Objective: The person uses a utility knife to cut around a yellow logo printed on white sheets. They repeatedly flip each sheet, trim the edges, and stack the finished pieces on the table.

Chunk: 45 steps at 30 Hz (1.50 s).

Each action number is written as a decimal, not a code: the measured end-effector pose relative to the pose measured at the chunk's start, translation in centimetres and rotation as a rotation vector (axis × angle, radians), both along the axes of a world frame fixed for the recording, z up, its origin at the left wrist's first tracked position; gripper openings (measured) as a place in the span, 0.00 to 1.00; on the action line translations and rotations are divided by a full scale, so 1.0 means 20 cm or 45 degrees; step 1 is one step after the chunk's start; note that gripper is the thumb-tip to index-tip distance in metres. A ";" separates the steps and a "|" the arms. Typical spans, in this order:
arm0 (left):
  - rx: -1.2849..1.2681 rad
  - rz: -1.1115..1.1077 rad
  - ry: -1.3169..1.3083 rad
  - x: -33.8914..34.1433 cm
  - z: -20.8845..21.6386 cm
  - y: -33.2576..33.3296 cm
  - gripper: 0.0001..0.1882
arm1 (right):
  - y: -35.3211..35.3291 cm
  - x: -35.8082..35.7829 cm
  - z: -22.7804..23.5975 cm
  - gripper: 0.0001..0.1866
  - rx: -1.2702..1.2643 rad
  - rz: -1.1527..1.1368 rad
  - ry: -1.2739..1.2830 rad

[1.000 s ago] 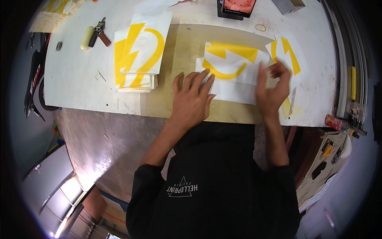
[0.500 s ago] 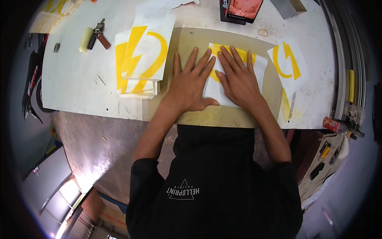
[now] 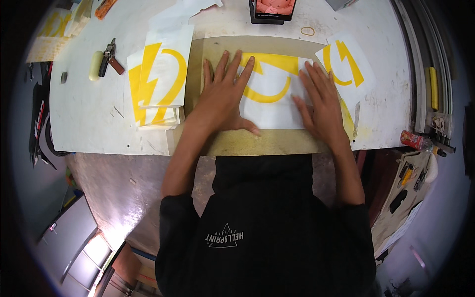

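Note:
A white sheet (image 3: 272, 115) with yellow printed shapes lies flat on a tan cutting mat (image 3: 282, 141) at the table's near edge. My left hand (image 3: 221, 101) lies spread over the sheet's left side, its thumb stretched toward the near edge. On the right side my right hand (image 3: 322, 101) rests with fingers extended, covering part of that edge. Neither hand grips anything. Left of the mat is a pile of white sheets (image 3: 170, 86) with yellow bolt and curve shapes. Another such sheet (image 3: 365, 69) lies to the right, beyond my right hand.
A phone (image 3: 273, 7) on a black stand is at the back, with a rubber band (image 3: 307, 31) nearby. At the left are a pale yellow cylinder (image 3: 96, 65) and a brown-and-black hand tool (image 3: 115, 64). Metal rails (image 3: 420, 74) and a red can (image 3: 413, 139) border the right.
My right hand has slid right, away from my left, uncovering the sheet's yellow curve. My left hand remains on the left side. The whole view has shifted slightly.

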<state>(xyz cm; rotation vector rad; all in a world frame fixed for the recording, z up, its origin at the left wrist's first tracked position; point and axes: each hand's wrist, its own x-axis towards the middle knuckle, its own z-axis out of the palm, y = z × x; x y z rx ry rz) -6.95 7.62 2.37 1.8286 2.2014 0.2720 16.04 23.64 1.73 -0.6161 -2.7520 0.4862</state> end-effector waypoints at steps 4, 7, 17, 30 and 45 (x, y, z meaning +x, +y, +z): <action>0.324 -0.098 -0.131 0.12 -0.06 -0.14 0.34 | -0.07 0.08 -0.04 0.24 -0.135 0.125 0.159; 0.480 -0.034 -0.090 0.18 -0.13 -0.19 0.26 | -0.10 0.11 -0.11 0.21 -0.115 0.145 0.244; 0.599 -0.048 0.039 0.27 -0.14 -0.31 0.17 | -0.18 0.23 -0.10 0.22 0.092 0.254 0.240; 0.486 0.038 0.011 0.40 -0.16 -0.41 0.18 | -0.30 0.32 -0.15 0.19 0.008 0.226 0.144; 0.518 0.076 -0.036 0.39 -0.16 -0.42 0.16 | -0.33 0.29 -0.14 0.17 0.064 0.166 0.115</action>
